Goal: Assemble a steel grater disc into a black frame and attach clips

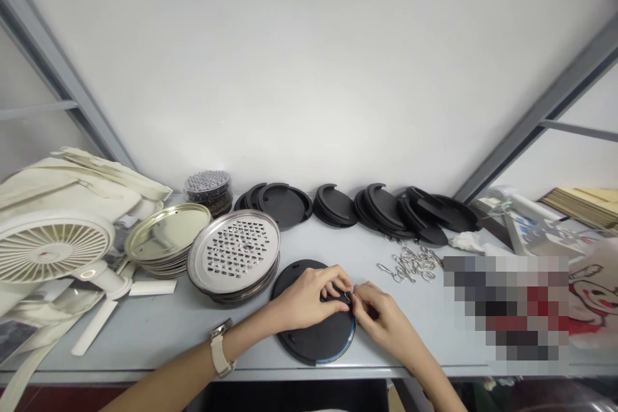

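Observation:
A black round disc (313, 335) lies near the table's front edge, with a few holes and a strip of blue along its lower right rim. Curled over its upper right part is my left hand (313, 296), thumb and fingers closed against the disc. My right hand (381, 318) pinches at the right rim, its fingertips meeting those of the left. A small shiny metal wire hook (346, 295) shows between them, mostly covered by fingers. To the upper right lies a loose pile of wire hooks (410, 262).
Left of the disc stand a stack of metal grater discs (241, 254) and a stack of gold-coloured lids (168, 232). Black round covers (284, 206) line the wall. A white fan (53, 248) is at far left, a printed bag (596, 290) at far right.

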Demonstrator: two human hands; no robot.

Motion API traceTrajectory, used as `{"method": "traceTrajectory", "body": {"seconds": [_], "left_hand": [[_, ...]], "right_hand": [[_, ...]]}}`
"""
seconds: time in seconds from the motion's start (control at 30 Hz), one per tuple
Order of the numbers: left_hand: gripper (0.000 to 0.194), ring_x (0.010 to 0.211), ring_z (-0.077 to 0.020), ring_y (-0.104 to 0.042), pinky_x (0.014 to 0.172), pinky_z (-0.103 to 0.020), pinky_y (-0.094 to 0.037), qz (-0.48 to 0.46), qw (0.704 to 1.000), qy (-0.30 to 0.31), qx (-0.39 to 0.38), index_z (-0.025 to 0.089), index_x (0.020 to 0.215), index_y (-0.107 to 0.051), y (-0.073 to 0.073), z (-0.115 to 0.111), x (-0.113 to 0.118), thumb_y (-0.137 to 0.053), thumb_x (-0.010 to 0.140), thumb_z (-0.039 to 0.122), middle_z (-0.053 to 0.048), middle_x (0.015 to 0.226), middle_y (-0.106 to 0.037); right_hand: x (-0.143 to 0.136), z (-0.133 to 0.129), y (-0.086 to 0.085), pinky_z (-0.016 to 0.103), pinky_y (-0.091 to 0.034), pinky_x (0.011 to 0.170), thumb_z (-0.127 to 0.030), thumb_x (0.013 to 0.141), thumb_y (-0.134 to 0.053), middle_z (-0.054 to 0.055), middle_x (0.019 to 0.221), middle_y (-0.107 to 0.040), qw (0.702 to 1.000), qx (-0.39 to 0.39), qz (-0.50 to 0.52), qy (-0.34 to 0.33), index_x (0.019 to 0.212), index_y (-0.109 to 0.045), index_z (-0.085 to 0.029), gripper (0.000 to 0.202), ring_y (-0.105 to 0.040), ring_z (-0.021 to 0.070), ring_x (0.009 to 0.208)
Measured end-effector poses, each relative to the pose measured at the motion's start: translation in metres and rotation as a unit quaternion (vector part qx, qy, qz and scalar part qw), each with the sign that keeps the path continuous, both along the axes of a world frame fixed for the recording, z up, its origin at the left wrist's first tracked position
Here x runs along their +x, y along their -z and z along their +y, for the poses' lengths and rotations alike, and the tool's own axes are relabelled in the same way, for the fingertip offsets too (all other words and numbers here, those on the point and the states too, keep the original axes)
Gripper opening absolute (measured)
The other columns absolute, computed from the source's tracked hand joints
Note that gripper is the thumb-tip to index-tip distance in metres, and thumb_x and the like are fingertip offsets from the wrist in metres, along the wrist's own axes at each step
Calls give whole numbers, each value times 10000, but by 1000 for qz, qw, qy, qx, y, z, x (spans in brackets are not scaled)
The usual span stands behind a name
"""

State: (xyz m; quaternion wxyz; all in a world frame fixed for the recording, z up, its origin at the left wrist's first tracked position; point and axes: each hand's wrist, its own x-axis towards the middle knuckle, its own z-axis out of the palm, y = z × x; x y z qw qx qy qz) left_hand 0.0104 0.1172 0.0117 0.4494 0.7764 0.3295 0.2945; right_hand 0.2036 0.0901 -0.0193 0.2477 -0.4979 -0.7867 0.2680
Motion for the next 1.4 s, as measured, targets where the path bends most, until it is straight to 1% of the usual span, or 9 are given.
{"method": "traceTrajectory", "body": {"seconds": [0.4, 0.63, 0.87, 1.03, 1.13, 1.4], "left_hand": [[291, 803, -106, -608, 735, -179, -475, 2, 1000, -4, -6, 223, 984, -604, 1, 0, 1, -684, 740, 87, 22, 941, -672], [278, 838, -112, -613, 764, -188, -476, 2, 1000, 3, -17, 227, 995, -594, -1, -1, 1, -672, 760, 100, 23, 962, -673], [311, 773, -118, -582, 717, -215, -474, 27, 999, -14, 15, 204, 1009, -576, -2, -1, 0, -686, 731, 120, -14, 1023, -633], [296, 810, -128, -599, 734, -217, -473, 26, 1000, -1, 5, 211, 1019, -573, -2, -1, 0, -664, 753, 120, -10, 1022, -647], [304, 839, -136, -611, 753, -221, -473, 27, 1000, 7, -1, 217, 1041, -569, -3, -2, 0, -648, 766, 115, -12, 1033, -655], [300, 852, -137, -618, 762, -216, -472, 19, 1000, 12, 5, 221, 1040, -572, 0, -1, -1, -652, 769, 119, -7, 1041, -662]], "right_hand": [[2, 1, 2, 261, -338, 601, -257, 934, -350, -39, 579, -361, 1000, 0, -2, -2, 629, -272, -219, 317, -429, 158, 632], [3, 2, 1, 259, -321, 581, -259, 929, -357, -43, 577, -338, 1000, -4, -2, 1, 625, -239, -221, 328, -422, 155, 624], [-1, -1, -3, 276, -348, 620, -290, 966, -320, -29, 593, -407, 1000, 0, 1, -9, 642, -315, -216, 332, -445, 165, 644], [0, -1, -3, 273, -338, 590, -282, 952, -341, -33, 554, -375, 1000, 11, -9, -4, 598, -277, -217, 366, -432, 161, 614], [0, 0, -2, 274, -342, 590, -267, 940, -354, -33, 544, -377, 1000, 14, -6, -7, 583, -284, -217, 367, -426, 157, 604], [1, -1, -3, 271, -347, 594, -254, 934, -361, -43, 543, -359, 1000, 13, -7, -10, 589, -272, -217, 358, -414, 148, 594]]}}
